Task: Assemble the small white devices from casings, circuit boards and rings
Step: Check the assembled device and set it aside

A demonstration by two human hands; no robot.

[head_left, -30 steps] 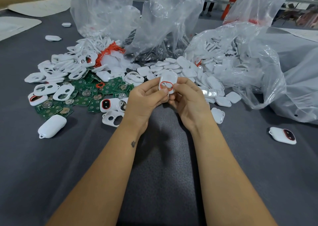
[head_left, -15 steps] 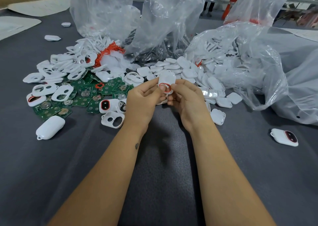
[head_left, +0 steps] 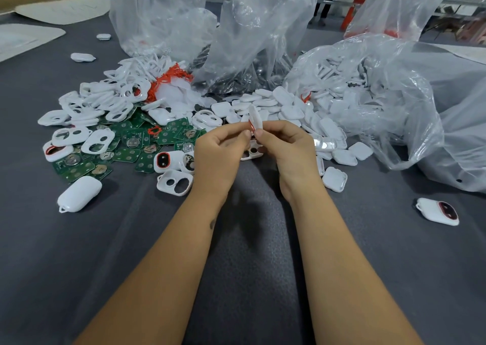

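Both hands pinching one white casing (head_left: pixel 255 118) with a red ring (head_left: pixel 251 126) in it

Left hand (head_left: pixel 219 155) and right hand (head_left: pixel 286 150) each nip the casing's lower end between thumb and fingertips, held edge-on above the grey table (head_left: pixel 236 265), just in front of the parts pile. Looks like light, stiff, thin plastic, probably a bit slick, so grab the rims, not the flat faces. The ring seems bendy and easy to pop out if squeezed.
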